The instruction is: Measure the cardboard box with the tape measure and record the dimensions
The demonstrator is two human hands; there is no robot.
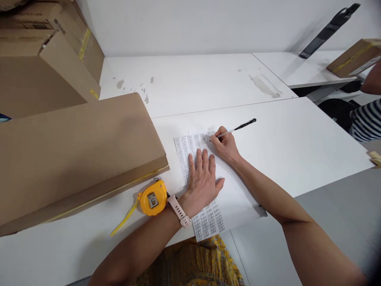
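Observation:
A pen (244, 124) with a clear barrel and a black end is gripped in my right hand (226, 146), its tip down at the upper part of a white sheet of paper (229, 186). Columns of small handwriting cover the sheet's left side and top. My left hand (203, 178) lies flat on the paper with fingers spread, covering part of the writing. Close to my left wrist, which wears a pale pink watch band, sits a yellow tape measure (153, 197) with its yellow strap out to the side.
A large flat cardboard box (80, 155) fills the left of the white table (190, 83), with more cardboard boxes (68, 59) behind. At the far right are a black bottle (324, 33), a small taped box (354, 57) and a person in a striped sleeve (367, 121).

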